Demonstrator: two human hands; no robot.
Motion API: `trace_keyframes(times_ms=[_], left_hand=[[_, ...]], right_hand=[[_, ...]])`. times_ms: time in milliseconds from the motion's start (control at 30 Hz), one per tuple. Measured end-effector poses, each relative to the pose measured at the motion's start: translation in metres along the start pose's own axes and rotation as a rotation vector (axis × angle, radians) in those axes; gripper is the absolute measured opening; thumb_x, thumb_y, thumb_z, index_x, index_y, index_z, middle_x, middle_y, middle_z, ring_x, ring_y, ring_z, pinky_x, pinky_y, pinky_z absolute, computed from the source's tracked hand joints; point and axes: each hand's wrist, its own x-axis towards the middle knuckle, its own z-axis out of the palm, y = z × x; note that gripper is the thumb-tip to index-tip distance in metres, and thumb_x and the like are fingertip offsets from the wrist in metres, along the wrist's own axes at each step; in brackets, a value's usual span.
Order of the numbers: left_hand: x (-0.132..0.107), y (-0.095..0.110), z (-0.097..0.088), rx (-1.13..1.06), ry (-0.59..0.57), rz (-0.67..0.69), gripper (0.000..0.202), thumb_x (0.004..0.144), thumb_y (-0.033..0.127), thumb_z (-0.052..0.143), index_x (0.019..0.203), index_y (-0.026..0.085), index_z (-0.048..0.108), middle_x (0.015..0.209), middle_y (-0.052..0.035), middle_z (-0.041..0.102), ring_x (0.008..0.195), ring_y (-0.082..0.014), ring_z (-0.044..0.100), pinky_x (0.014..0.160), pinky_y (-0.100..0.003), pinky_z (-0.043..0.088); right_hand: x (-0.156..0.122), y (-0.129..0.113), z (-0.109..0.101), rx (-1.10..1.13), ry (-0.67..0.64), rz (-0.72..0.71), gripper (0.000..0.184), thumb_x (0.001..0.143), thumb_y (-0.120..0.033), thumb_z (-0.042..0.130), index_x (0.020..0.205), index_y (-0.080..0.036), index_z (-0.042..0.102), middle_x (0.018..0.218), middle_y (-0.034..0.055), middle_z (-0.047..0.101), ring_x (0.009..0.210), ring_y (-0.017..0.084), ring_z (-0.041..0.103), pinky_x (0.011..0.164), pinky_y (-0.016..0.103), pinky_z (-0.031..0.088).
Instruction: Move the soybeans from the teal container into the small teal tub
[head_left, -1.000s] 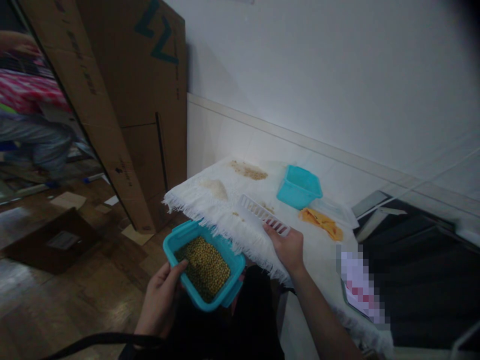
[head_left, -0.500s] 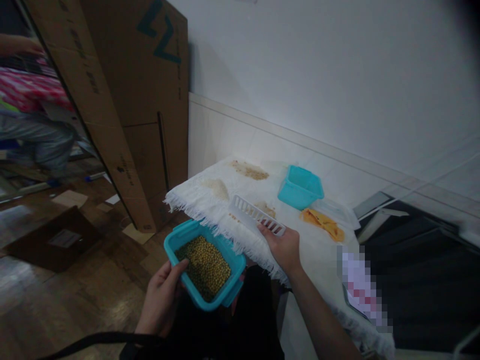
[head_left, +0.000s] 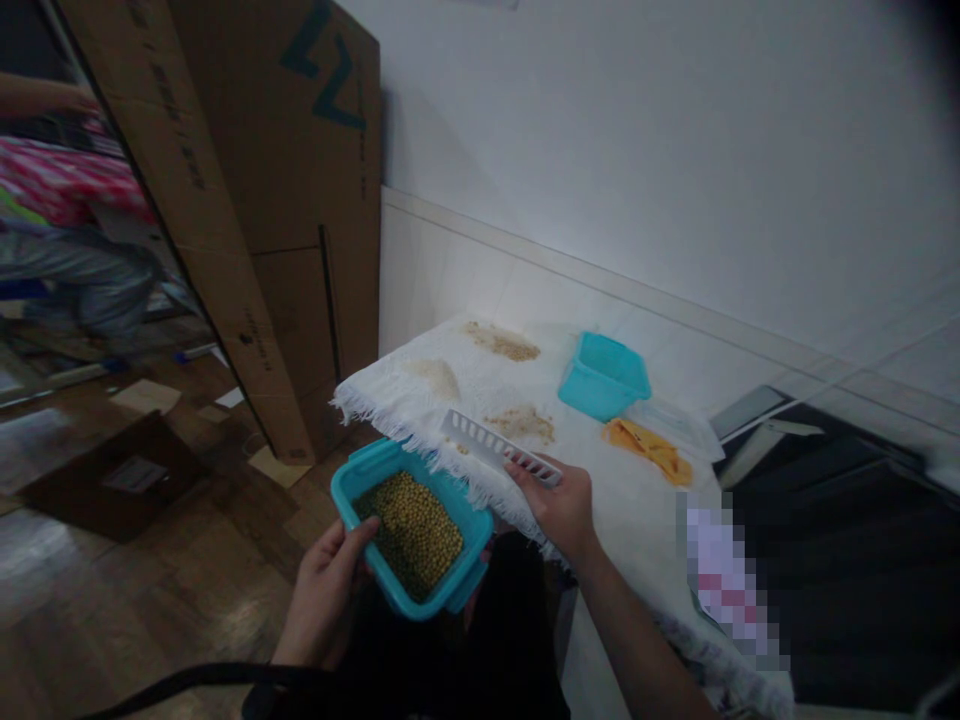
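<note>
The left hand (head_left: 326, 590) grips a tub (head_left: 461, 505) by its left rim. The thumb hooks over that rim, its tip inside beside the beans (head_left: 416, 535); the other fingers are on the outside, partly hidden. The tub tilts at the near edge of the cloth (head_left: 637, 540), beside the fringe; whether the two touch, I cannot tell. Beans cover its bottom.

The right hand (head_left: 559, 500) is closed on the right end of a slotted rack (head_left: 480, 440). The thumb lies along the rack's near side, while the other fingers are mostly hidden behind it. The rack's free end points left, over the cloth, just beyond the tub's far rim. A few loose grains (head_left: 457, 447) lie close to that end.

Just beyond the rack is a grain patch (head_left: 529, 422). Farther left lies a pale pile (head_left: 435, 377), and a brown pile (head_left: 517, 347) sits at the far side. To the right, a second tub (head_left: 592, 395) stands near an orange rag (head_left: 649, 452).
</note>
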Motion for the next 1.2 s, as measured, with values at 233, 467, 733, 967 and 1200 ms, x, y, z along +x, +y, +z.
trace_keyframes(times_ms=[233, 467, 733, 967, 1200], left_hand=[[0.003, -0.003, -0.004, 0.019, -0.020, -0.002, 0.023, 0.067, 0.030, 0.070, 0.087, 0.018, 0.066, 0.060, 0.0038, 0.065, 0.044, -0.0090, 0.051, 0.047, -0.021, 0.042], [0.001, -0.003, -0.001, 0.026, 0.011, -0.026, 0.023, 0.064, 0.028, 0.071, 0.085, 0.018, 0.066, 0.063, 0.0025, 0.066, 0.049, -0.0118, 0.056, 0.050, -0.023, 0.045], [0.005, -0.005, -0.003, 0.039, 0.006, -0.008, 0.024, 0.062, 0.031, 0.074, 0.080, 0.017, 0.067, 0.049, 0.0064, 0.057, 0.042, -0.0093, 0.048, 0.045, -0.020, 0.041], [0.003, -0.003, -0.001, 0.012, -0.003, -0.026, 0.024, 0.065, 0.029, 0.072, 0.086, 0.018, 0.067, 0.060, 0.0032, 0.064, 0.048, -0.0100, 0.052, 0.050, -0.021, 0.044], [0.004, -0.005, -0.004, 0.023, 0.002, -0.022, 0.017, 0.065, 0.028, 0.072, 0.078, 0.018, 0.066, 0.051, 0.0064, 0.056, 0.043, -0.0081, 0.047, 0.045, -0.019, 0.040]], right_hand=[[-0.021, -0.004, -0.010, 0.021, -0.023, -0.024, 0.017, 0.076, -0.031, 0.064, 0.085, -0.020, 0.073, 0.079, 0.0031, 0.073, 0.070, 0.021, 0.069, 0.063, 0.028, 0.054], [0.017, 0.027, -0.037, -0.294, 0.332, -0.031, 0.030, 0.076, -0.041, 0.062, 0.086, -0.015, 0.072, 0.083, 0.0085, 0.073, 0.080, 0.026, 0.068, 0.071, 0.033, 0.054], [0.030, 0.031, -0.023, -0.309, 0.205, -0.035, 0.032, 0.079, -0.042, 0.057, 0.094, -0.018, 0.072, 0.086, 0.0069, 0.072, 0.081, 0.025, 0.068, 0.071, 0.032, 0.053], [0.031, 0.025, -0.023, -0.242, 0.138, -0.027, 0.030, 0.077, -0.042, 0.060, 0.087, -0.017, 0.072, 0.084, 0.0083, 0.072, 0.081, 0.026, 0.068, 0.071, 0.033, 0.053], [0.035, 0.015, -0.020, -0.220, 0.137, -0.030, 0.030, 0.077, -0.040, 0.060, 0.088, -0.015, 0.072, 0.084, 0.0087, 0.072, 0.080, 0.025, 0.068, 0.072, 0.033, 0.053]])
